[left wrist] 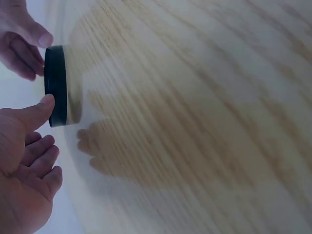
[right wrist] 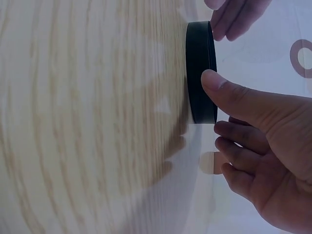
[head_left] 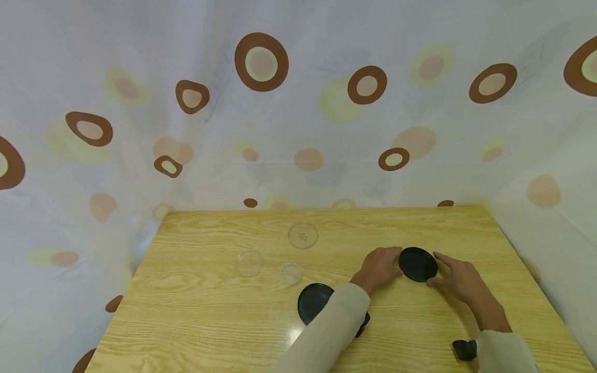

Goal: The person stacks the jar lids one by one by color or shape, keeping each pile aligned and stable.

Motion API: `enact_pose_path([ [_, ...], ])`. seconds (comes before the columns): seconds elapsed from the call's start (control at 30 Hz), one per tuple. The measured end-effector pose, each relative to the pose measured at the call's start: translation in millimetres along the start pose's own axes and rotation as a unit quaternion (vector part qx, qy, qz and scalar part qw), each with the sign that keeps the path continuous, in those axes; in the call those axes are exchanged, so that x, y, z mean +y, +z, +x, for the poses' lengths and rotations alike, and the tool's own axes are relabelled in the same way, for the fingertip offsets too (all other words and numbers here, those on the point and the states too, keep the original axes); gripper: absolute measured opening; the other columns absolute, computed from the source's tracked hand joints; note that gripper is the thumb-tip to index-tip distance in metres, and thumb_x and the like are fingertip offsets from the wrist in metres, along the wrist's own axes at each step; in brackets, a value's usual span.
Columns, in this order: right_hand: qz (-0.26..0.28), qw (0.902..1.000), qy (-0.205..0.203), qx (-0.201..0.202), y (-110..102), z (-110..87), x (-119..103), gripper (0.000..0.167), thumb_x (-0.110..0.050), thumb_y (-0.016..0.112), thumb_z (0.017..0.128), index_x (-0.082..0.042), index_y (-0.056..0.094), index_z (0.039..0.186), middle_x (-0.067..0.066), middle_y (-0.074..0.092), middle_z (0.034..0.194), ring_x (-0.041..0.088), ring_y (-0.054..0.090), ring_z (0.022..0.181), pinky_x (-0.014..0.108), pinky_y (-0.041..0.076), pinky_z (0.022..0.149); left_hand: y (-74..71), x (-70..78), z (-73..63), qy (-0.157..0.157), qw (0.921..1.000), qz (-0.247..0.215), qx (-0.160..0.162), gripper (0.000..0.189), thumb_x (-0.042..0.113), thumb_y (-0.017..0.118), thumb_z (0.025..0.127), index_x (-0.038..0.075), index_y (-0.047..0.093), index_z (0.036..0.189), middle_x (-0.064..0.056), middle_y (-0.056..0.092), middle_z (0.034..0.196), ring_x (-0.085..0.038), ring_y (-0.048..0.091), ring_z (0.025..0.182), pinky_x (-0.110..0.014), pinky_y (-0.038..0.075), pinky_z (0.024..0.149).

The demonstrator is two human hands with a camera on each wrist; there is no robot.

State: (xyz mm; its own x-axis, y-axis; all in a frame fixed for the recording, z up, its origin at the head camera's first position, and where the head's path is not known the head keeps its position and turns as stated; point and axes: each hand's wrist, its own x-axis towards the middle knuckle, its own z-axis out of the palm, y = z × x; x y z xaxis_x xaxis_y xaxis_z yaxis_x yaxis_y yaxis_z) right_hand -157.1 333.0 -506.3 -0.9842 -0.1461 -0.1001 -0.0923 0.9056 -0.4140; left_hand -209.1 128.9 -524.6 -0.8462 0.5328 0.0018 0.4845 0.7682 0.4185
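A round, shallow black dish [head_left: 418, 264] with a low rim sits on the right part of the wooden table. At its left edge my left hand [head_left: 381, 264] holds it, and my right hand [head_left: 459, 278] holds the right edge, thumb and index finger spread along the rim. The right wrist view shows the thumb [right wrist: 214, 80] against the side wall of the dish [right wrist: 200, 73], the other fingers bent behind it. In the left wrist view, the left thumb [left wrist: 45, 106] presses the dish [left wrist: 57, 85] with the remaining fingers loosely curled below.
A second black dish [head_left: 314, 303] lies partly hidden under my left forearm. Three clear round dishes or lids stand further left: a large one [head_left: 303, 235] at the back, another [head_left: 250, 263], and a small one [head_left: 291, 273]. Patterned sheeting [head_left: 308, 129] surrounds the table.
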Motion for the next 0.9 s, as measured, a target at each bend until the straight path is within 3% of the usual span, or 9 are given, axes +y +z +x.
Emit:
enact_pose_path([
  [0.17, 0.005, 0.9999, 0.012, -0.006, 0.5, 0.5, 0.9, 0.084, -0.037, 0.076, 0.077, 0.010, 0.041, 0.137, 0.042, 0.046, 0.128, 0.059, 0.048, 0.108, 0.063, 0.046, 0.082, 3.5, 0.9, 0.6, -0.008, 1.0000, -0.003, -0.004, 0.042, 0.029, 0.075, 0.082, 0.028, 0.061, 0.122, 0.017, 0.063, 0.122, -0.002, 0.060, 0.111, -0.016, 0.049, 0.089],
  [0.4, 0.022, 0.9992, 0.029, -0.018, 4.3, 1.7, 3.6, 0.080, -0.035, 0.075, 0.079, 0.007, 0.041, 0.138, 0.040, 0.043, 0.132, 0.060, 0.042, 0.115, 0.066, 0.043, 0.087, 6.4, 3.8, -0.1, -0.015, 0.9998, 0.012, -0.010, 0.048, 0.027, 0.073, 0.084, 0.028, 0.058, 0.129, 0.016, 0.060, 0.127, -0.002, 0.058, 0.114, -0.016, 0.048, 0.091],
  [0.63, 0.019, 0.9993, 0.029, -0.013, 3.0, 0.7, 0.9, 0.078, -0.032, 0.076, 0.078, 0.007, 0.043, 0.137, 0.040, 0.046, 0.130, 0.059, 0.045, 0.113, 0.064, 0.045, 0.084, 6.6, 9.5, -2.0, -0.019, 0.9994, 0.028, 0.004, 0.049, 0.027, 0.072, 0.084, 0.026, 0.057, 0.131, 0.016, 0.060, 0.127, -0.001, 0.059, 0.114, -0.014, 0.049, 0.090],
  [0.9, 0.016, 0.9995, 0.025, -0.009, 3.2, -0.4, 1.7, 0.077, -0.034, 0.075, 0.079, 0.007, 0.044, 0.136, 0.040, 0.046, 0.129, 0.059, 0.045, 0.112, 0.063, 0.045, 0.084, 5.3, 15.3, 0.1, -0.022, 0.9988, 0.042, 0.008, 0.029, 0.033, 0.072, 0.083, 0.027, 0.064, 0.110, 0.017, 0.065, 0.116, 0.000, 0.062, 0.104, -0.014, 0.050, 0.081],
])
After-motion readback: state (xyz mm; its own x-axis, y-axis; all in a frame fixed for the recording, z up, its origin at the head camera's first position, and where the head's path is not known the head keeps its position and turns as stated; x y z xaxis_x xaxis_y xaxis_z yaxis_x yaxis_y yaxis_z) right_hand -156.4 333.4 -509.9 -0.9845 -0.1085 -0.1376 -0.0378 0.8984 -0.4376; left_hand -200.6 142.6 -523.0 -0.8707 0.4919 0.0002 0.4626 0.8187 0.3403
